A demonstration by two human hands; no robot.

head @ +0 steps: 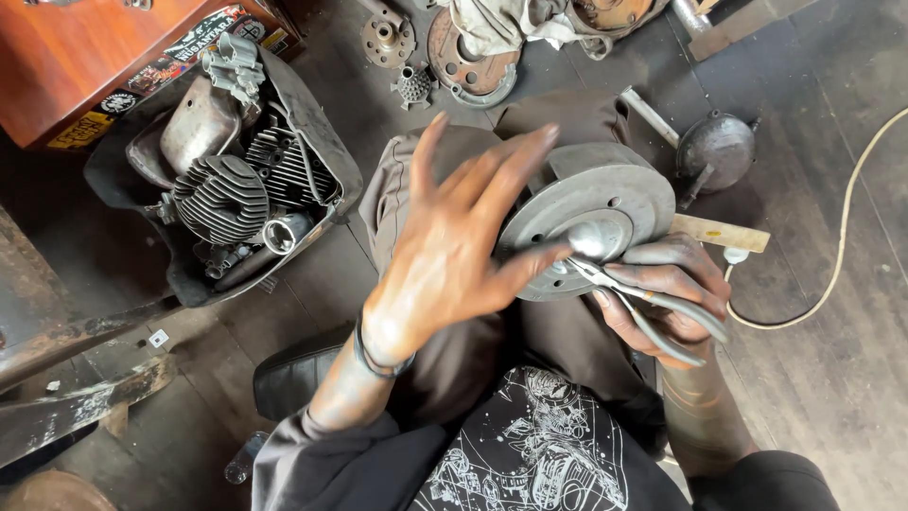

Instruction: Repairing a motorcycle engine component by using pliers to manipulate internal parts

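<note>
- The dark wooden floor (pixel 832 142) carries everything; the person sits on it, knees drawn up, so the work rests in the lap rather than on any counter.
- A black tub (pixel 312 123) of finned engine cylinders (pixel 222 197) sits toward the floor's far left, beside a red wooden box (pixel 85 57), seemingly keeping loose parts together.
- The grey round drum (pixel 591 213) lies tilted on the right knee, flat face up and turned toward the person, which leaves its central hub easy to get at.
- The left hand (pixel 445 255) hovers over the drum, grip open, fingers spread, holding nothing.
- The right hand (pixel 672 293) has its grip closed around the pliers (pixel 643 303), their tips at the hub.
- A pale cable (pixel 842 255) loops along the right edge.
</note>
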